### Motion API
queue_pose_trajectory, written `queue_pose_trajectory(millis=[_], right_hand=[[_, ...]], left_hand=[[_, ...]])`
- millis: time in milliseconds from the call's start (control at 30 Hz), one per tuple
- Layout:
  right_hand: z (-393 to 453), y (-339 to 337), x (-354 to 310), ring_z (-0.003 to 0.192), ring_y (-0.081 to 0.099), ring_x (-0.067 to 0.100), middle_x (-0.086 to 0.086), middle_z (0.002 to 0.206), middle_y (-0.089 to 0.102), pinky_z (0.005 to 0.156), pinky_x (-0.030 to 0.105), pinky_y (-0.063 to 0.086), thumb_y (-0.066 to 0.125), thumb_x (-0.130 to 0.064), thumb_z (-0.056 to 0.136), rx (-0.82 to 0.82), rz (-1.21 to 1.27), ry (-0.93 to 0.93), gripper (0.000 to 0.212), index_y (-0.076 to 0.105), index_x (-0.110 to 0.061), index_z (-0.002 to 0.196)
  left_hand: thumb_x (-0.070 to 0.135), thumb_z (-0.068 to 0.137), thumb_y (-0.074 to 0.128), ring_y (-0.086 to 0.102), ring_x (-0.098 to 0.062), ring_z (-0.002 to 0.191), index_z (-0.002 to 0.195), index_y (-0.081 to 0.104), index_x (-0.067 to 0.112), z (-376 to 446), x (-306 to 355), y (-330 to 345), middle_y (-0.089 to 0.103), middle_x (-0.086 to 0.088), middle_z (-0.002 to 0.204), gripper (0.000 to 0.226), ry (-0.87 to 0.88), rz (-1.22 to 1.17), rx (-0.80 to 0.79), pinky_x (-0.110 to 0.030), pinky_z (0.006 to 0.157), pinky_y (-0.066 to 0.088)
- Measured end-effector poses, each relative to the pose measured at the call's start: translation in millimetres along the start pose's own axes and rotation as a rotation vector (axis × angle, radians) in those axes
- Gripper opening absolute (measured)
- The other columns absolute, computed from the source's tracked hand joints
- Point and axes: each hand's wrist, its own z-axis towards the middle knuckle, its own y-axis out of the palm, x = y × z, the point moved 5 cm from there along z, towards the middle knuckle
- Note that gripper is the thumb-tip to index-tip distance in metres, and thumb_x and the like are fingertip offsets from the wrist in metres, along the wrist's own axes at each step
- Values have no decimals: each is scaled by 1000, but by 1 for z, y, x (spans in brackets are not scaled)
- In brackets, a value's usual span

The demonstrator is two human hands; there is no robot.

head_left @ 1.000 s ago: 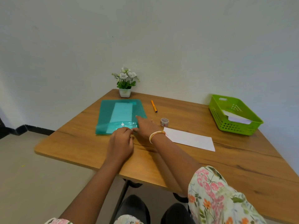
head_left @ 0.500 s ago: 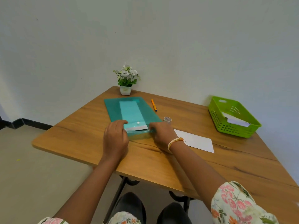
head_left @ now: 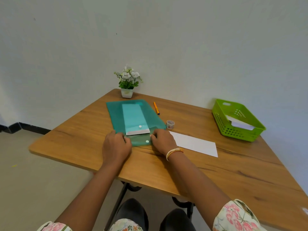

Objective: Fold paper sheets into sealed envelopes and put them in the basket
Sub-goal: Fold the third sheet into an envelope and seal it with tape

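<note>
I am working at the near end of a green plastic folder (head_left: 116,114) lying flat on the wooden table (head_left: 233,172), its snap flap open toward me so the paper inside (head_left: 134,118) can slide out; a white strip of that paper is already showing past the folder's mouth. My left hand (head_left: 115,146) is resting on the folder's near left corner with the fingers curled down onto it, probably to keep the slippery plastic from skating across the table. My right hand (head_left: 164,141) is sitting at the flap's right edge with its fingers bent at the plastic, though I cannot tell whether they are pinching it or only pressing. Just beside that hand, a loose white sheet (head_left: 196,145) is lying ready on the table for folding. A small roll of tape (head_left: 170,124) is waiting near the folder's right edge, within reach for sealing, and an orange pen (head_left: 156,108) is lying beyond it. The green basket (head_left: 221,120) is standing well apart at the far right with white paper already in it. A small potted plant (head_left: 127,84) is sitting against the wall.
</note>
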Motion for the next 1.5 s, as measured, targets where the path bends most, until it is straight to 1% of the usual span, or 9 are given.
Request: queue_pose_trajectory(millis=[233,367,533,800,1033,1167,1300,1367,1500], right_hand=[[8,8,-14,106,58,26,9,118,62,86,35,50,53,-24,95,106,-119,-77,27,59,-13,119],[13,15,-21,117,51,27,9,132,56,95,39,45,49,-26,98,84,-211,-196,37,49,-16,133],[20,11,-28,99,57,26,7,106,66,81,39,50,53,-27,95,136,-167,-236,20,65,-14,106],[-10,0,-7,67,54,15,0,77,59,55,25,47,63,-17,79,328,81,-292,11,52,-17,82],[-35,-41,35,84,64,6,-8,86,64,67,20,56,72,-2,78,636,578,-195,21,57,-14,87],[-41,-68,49,75,60,8,-8,83,60,57,12,50,71,-1,80,819,770,-65,20,57,-13,87],[-43,-86,64,67,53,17,18,77,59,56,33,51,64,4,78,939,999,81,14,55,-6,83],[-46,-95,66,69,54,17,12,79,60,59,35,55,60,2,78,977,1102,91,14,56,-10,82],[-52,-122,65,66,50,16,3,75,55,49,27,53,52,-10,72,1105,1253,84,11,54,-17,79]], left_hand=[[13,85,49,56,-28,101,126,56,5,2,1,6,47,-12,133,42,1,-20,-73,-34,75,47],[9,85,49,55,-25,102,135,46,6,3,2,7,38,-8,142,51,42,-44,-97,-32,74,47],[14,86,49,53,-24,108,139,41,7,3,3,11,33,-7,145,54,63,-19,-148,-34,79,48],[25,97,39,56,-27,102,115,58,7,2,4,11,43,-13,135,32,64,24,-93,-37,78,50],[30,100,34,55,-34,109,93,64,2,2,-1,11,44,-21,140,42,45,19,-28,-41,82,51],[40,99,34,57,-33,106,92,67,4,1,0,7,53,-19,131,50,79,-6,15,-39,80,48],[49,93,46,58,-27,89,85,60,11,1,4,5,61,-8,96,42,145,54,26,-35,70,44],[49,93,46,52,-22,73,76,49,16,1,6,2,52,0,77,37,144,55,42,-32,64,36],[44,96,46,52,-24,69,77,52,14,2,5,-2,55,-4,74,36,128,61,65,-35,64,39]])
